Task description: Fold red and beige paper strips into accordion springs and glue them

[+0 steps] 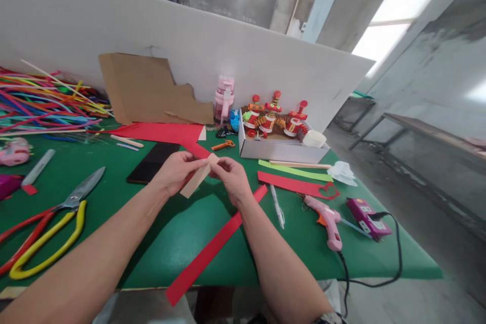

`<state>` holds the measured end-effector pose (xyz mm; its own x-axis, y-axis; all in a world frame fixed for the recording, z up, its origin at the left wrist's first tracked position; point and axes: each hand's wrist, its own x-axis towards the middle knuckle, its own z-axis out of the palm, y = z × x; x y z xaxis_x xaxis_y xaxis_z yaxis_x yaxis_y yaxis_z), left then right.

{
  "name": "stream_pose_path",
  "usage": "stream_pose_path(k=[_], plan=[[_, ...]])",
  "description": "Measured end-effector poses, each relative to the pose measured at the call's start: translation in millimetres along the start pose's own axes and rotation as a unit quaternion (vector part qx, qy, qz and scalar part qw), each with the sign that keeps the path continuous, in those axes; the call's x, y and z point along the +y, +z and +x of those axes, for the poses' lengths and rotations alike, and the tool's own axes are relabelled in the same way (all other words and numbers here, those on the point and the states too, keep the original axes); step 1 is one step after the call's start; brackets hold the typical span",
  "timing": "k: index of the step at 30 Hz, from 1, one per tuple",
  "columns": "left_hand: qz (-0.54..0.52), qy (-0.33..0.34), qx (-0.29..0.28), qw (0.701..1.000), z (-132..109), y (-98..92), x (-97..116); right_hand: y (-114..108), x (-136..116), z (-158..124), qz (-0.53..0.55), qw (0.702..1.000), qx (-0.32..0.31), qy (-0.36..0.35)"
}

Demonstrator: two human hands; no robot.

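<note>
Both my hands meet over the middle of the green table, pinching a small tan paper strip [198,180]. My left hand [177,169] grips its near side, fingers closed. At its far end, the thumb and fingers of my right hand [230,177] press together on it. A red paper strip [214,250] lies slanted under my right forearm, its lower end past the table's front edge. Beyond my hands spreads a larger red paper sheet [163,131]. A black phone-like slab [152,163] rests beside my left hand, and a white pen [277,207] lies right of my right hand.
Large scissors [72,202] lie open at left, near a heap of coloured pipe cleaners [45,104]. A white box [281,151] holds several red figures. At right are a pink glue gun [326,217] and a purple power box [367,218] with a cable.
</note>
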<state>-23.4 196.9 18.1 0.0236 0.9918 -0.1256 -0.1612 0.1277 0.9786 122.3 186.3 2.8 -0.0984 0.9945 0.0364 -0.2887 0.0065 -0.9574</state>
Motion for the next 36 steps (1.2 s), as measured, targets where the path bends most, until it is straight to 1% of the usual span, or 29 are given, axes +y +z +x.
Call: stream_pose_path(k=[3,5,8,10,13,17,19,22,25,28,31,36], plan=[[-0.017,0.017,-0.017,1.000,-1,3.6,-2,2,5,0,0.013,0.999,0.029,0.005],[-0.020,0.025,-0.018,0.999,-1,5.3,-3,3,7,1,0.023,0.999,0.046,0.005],[0.004,0.025,-0.010,1.000,-2,4.2,0,1,5,0,0.019,0.999,0.038,0.012],[0.045,0.034,-0.014,0.998,-3,1.1,4,-1,1,0,-0.018,1.000,0.021,0.010],[0.134,0.073,-0.028,0.988,-4,-4.9,10,-4,-6,-1,-0.074,0.997,0.005,-0.008],[0.255,0.122,-0.011,0.959,-5,-9.9,13,-5,-7,0,-0.073,0.997,-0.003,-0.003],[0.285,0.132,0.000,0.949,-4,-10.6,13,-4,-5,1,-0.060,0.998,-0.004,0.005],[0.283,0.129,-0.001,0.950,-3,-10.2,13,-2,-2,1,-0.044,0.999,0.001,0.010],[0.259,0.139,-0.003,0.956,-3,-9.3,14,-1,0,1,-0.047,0.999,0.024,0.000],[0.266,0.170,0.019,0.949,-3,-8.5,15,-1,1,0,-0.060,0.998,0.035,-0.010],[0.286,0.194,0.039,0.938,-2,-8.3,13,0,3,0,-0.072,0.997,0.030,-0.012],[0.284,0.195,0.038,0.938,0,-8.0,7,1,7,1,-0.057,0.998,0.036,-0.010]])
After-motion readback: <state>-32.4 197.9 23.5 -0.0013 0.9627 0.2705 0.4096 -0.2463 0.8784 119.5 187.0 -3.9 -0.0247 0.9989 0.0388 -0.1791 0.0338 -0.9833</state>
